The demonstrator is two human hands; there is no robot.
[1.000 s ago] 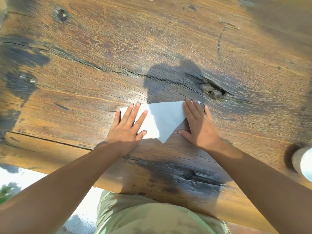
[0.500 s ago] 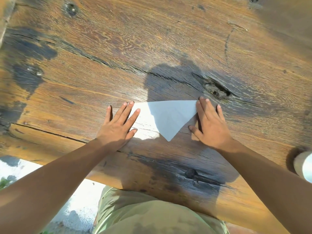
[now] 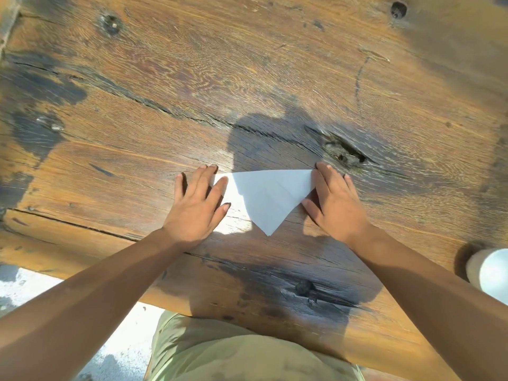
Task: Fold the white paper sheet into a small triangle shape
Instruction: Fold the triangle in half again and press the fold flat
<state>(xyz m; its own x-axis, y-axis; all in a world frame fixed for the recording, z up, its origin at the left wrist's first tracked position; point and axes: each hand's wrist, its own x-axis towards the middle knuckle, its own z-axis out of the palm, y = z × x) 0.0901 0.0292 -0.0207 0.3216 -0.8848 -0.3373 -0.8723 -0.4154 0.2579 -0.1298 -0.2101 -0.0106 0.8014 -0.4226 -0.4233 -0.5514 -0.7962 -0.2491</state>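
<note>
The white paper point(image 3: 268, 198) lies flat on the worn wooden tabletop point(image 3: 247, 78), folded into a triangle with its long edge away from the person and its point toward them (part sunlit, part in shadow). The left hand point(image 3: 196, 204) rests flat at its left corner, fingers point(image 3: 204, 174) spread. The right hand point(image 3: 336, 202) presses the right corner, fingers spread too. A white cup point(image 3: 490, 273) stands well apart at the right edge.
</note>
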